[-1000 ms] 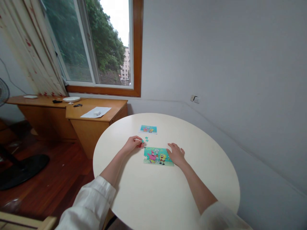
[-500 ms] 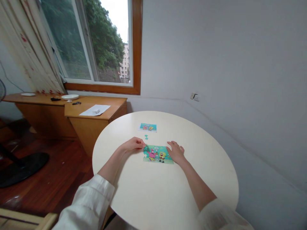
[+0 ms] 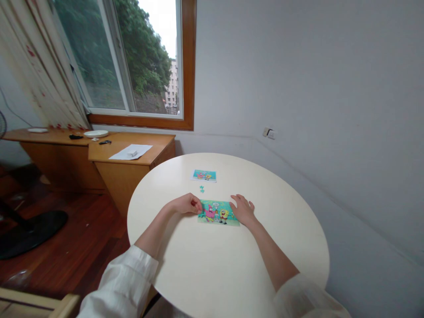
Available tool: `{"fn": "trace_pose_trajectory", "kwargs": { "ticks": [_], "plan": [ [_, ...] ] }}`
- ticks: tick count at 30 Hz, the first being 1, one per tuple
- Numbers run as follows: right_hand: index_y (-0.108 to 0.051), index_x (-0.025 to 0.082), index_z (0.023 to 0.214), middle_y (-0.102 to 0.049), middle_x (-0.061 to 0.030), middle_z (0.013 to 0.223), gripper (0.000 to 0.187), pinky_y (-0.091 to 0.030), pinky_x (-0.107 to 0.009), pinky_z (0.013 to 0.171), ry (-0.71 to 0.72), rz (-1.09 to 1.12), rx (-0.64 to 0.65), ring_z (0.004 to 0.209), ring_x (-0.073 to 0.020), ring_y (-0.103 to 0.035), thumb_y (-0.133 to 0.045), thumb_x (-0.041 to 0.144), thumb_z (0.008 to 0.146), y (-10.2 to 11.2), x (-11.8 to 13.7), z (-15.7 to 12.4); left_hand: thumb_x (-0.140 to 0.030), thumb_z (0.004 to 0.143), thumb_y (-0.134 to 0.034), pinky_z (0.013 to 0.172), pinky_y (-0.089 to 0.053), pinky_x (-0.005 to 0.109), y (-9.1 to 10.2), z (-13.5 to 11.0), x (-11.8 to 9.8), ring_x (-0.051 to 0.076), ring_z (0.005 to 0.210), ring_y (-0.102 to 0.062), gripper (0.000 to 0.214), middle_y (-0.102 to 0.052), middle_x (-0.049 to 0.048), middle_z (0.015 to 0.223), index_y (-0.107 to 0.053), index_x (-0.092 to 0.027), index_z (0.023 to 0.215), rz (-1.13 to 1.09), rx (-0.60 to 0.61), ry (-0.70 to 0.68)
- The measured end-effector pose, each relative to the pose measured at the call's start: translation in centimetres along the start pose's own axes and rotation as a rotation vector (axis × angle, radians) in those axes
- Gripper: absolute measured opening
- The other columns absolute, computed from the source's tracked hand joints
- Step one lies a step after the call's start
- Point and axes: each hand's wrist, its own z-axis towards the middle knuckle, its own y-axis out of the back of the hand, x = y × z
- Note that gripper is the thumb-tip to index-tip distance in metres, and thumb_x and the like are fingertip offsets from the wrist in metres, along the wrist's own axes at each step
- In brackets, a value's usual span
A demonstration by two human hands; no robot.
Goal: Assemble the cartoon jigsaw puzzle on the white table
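A jigsaw puzzle [image 3: 217, 214] lies flat on the round cream table, showing pink, pale and yellow cartoon figures on teal. At its left edge my left hand [image 3: 188, 204] has its fingers pinched together on a small teal puzzle piece, mostly hidden by the fingertips. My right hand [image 3: 243, 209] rests on the right edge of the puzzle with its fingers spread. Just beyond the puzzle are loose teal puzzle pieces [image 3: 202, 189]. Farther back lies a small picture card [image 3: 204, 176] with similar cartoon figures.
The round table [image 3: 212, 265] stands near a white wall. To the left is a wooden cabinet [image 3: 122, 170] bearing a paper sheet [image 3: 129, 153] and a white plate [image 3: 96, 133]. A black fan base [image 3: 33, 234] stands on the floor, and a window is above the cabinet.
My left hand has moved slightly down along the puzzle's left edge, and its fingers now cover where a notch showed before. My right hand has stayed in place.
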Motion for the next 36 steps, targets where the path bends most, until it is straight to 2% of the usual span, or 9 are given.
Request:
{"fn": "trace_pose_trajectory", "kwargs": {
  "ticks": [12,23,36],
  "plan": [
    [-0.045,0.025,0.126,-0.036,-0.0065,0.139,0.041,-0.014,-0.044,0.105,0.004,-0.018,-0.003,0.127,-0.0181,-0.033,-0.031,0.034,0.088,-0.15,-0.11,0.2,-0.029,0.059,-0.064,0.052,-0.034,0.02,-0.13,0.39,0.8,0.008,0.052,-0.044,0.02,-0.058,0.0002,0.057,-0.066,-0.011,0.067,0.065,-0.058,-0.027],
    [-0.045,0.024,0.126,-0.037,-0.0066,0.139,0.041,-0.013,-0.045,0.106,0.004,0.014,-0.002,0.128,-0.0172,-0.031,-0.032,0.033,0.089,0.1,0.04,-0.03,-0.029,0.059,-0.062,0.05,-0.033,0.02,-0.27,0.05,0.22,0.008,0.052,-0.044,0.019,-0.057,0.0,0.056,-0.064,-0.011,0.064,0.098,-0.092,0.007],
    [-0.045,0.023,0.127,-0.036,-0.007,0.139,0.042,-0.015,-0.045,0.105,0.003,-0.011,0.012,0.128,-0.0176,-0.031,-0.031,0.033,0.089,0.56,0.49,-0.29,-0.031,0.058,-0.06,0.051,-0.033,0.02,-0.27,0.0,0.11,0.008,0.053,-0.042,0.021,-0.054,-0.0012,0.056,-0.061,-0.011,0.063,0.168,-0.048,0.022]
  ]
}}
